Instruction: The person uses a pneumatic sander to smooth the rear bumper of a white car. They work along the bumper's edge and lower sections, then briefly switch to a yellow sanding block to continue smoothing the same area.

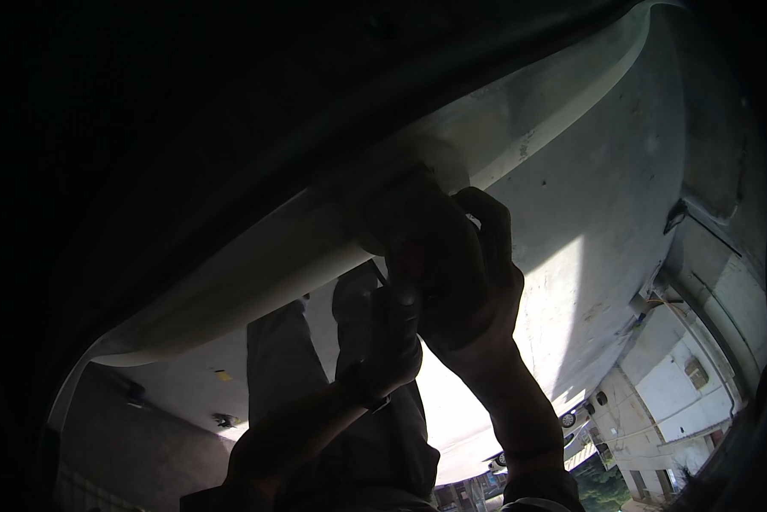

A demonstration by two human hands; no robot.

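A pale, curved panel (pixel 272 264) with a smooth lower lip slants across the view from lower left to upper right, under a black mass. Both my hands are raised against its edge, near the middle, in deep shadow. My right hand (pixel 469 282) has its fingers bent and curled in at the lip, around a dark shape with a faint reddish patch that I cannot name. Just left of it and lower, my left hand (pixel 393 333) is closed with the thumb up, close to the right hand. A thin dark strip shows by its thumb. A dark band (pixel 376 403) circles the left wrist.
My trousered legs (pixel 285 350) show below the panel. Bright sunlight crosses the concrete floor (pixel 562 282). A small yellow item (pixel 222 375) and a dark object (pixel 224 420) lie at lower left. A pale wall (pixel 682 375) and parked cars (pixel 568 418) stand at lower right.
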